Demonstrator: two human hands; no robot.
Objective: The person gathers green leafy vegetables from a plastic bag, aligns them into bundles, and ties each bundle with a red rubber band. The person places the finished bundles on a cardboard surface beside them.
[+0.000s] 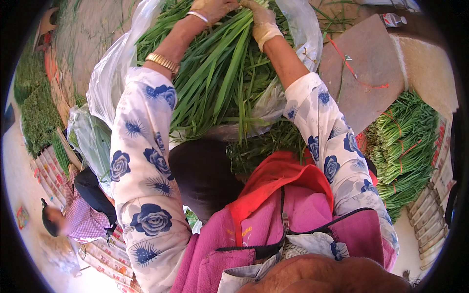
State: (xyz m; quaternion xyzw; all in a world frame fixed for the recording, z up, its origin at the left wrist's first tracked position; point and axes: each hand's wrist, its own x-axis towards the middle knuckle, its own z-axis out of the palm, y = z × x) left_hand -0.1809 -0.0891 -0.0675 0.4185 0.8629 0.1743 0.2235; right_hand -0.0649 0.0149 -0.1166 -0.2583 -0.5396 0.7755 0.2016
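Note:
A bunch of long green leafy stalks, which look like garlic chives [227,73], fans down towards me over a heap of the same greens in an opened clear plastic bag [110,73]. At the top of the view my right hand [265,22], in a soiled thin glove, grips the pale stem ends of the bunch. My left hand [212,9], bare with a silver bangle, is at the stem ends beside it; its fingers are partly cut off by the frame's edge, and its hold is unclear.
A flat brown board [362,73] with a red tie lies at the right, above stacked bundles of tied greens [406,154]. A plastic bottle [392,20] lies at the upper right. Another person [84,216] sits at the lower left, near a bag of greens [93,139] and a dense green pile [38,106].

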